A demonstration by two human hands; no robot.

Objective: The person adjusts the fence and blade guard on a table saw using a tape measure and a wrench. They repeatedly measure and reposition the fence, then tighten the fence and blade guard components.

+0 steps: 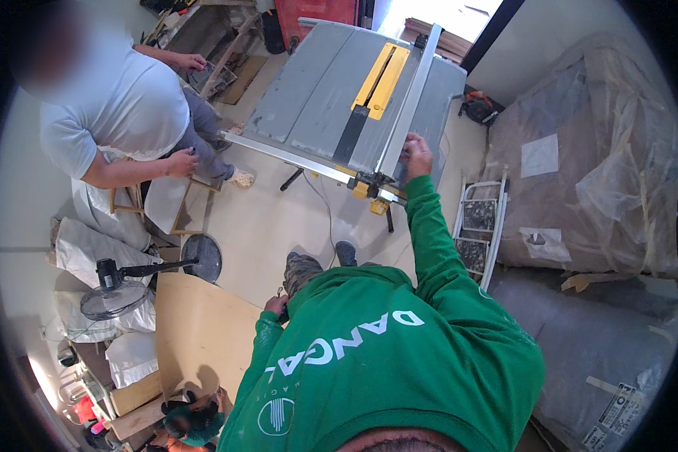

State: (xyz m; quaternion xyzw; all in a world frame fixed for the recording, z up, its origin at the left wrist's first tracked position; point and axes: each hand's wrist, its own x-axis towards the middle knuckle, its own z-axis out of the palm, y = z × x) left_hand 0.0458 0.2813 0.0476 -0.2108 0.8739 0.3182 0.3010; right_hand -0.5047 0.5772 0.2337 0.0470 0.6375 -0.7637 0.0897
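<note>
A table saw point(301, 98) with a grey top stands in front of me, a yellow insert point(382, 81) around its blade slot. Across the top, to the right of the slot, lies a long metal rip fence point(410, 105). My right hand point(416, 157) is at the near end of this fence, its fingers bent against the right side. Along the saw's front edge runs a silver rail point(286, 154) with a yellow and black clamp end point(369, 186). My left hand point(277, 305) is closed beside my hip, partly hidden, around something small and dark.
A person in a white shirt point(124, 105) is at the left of the saw. Behind them are a fan point(113, 297) and a large brown board point(196, 324). Another person point(192, 422) is low at the lower left. A step ladder point(481, 226) and plastic-wrapped bulk point(580, 166) stand right.
</note>
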